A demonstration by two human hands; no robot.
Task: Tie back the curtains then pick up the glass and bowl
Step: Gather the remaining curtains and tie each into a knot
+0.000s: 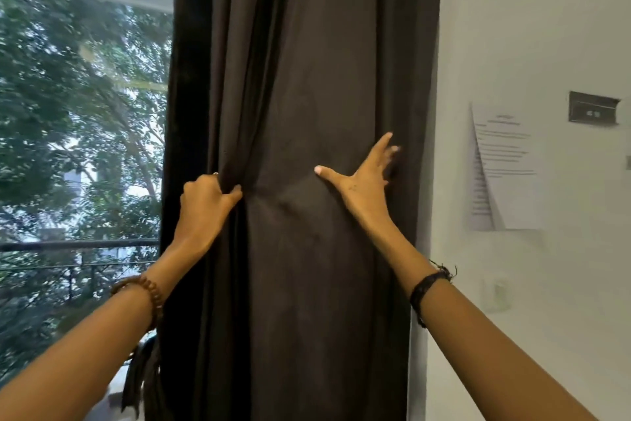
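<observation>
Beside window, dark pleated curtain [307, 79], left hand [205, 202] gripping folds

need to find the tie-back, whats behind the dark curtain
Nothing behind the dark brown fabric curtain shows; the gathered cloth covers it. Left of it is the window with trees, right of it the white wall. No tie-back is visible.
</observation>
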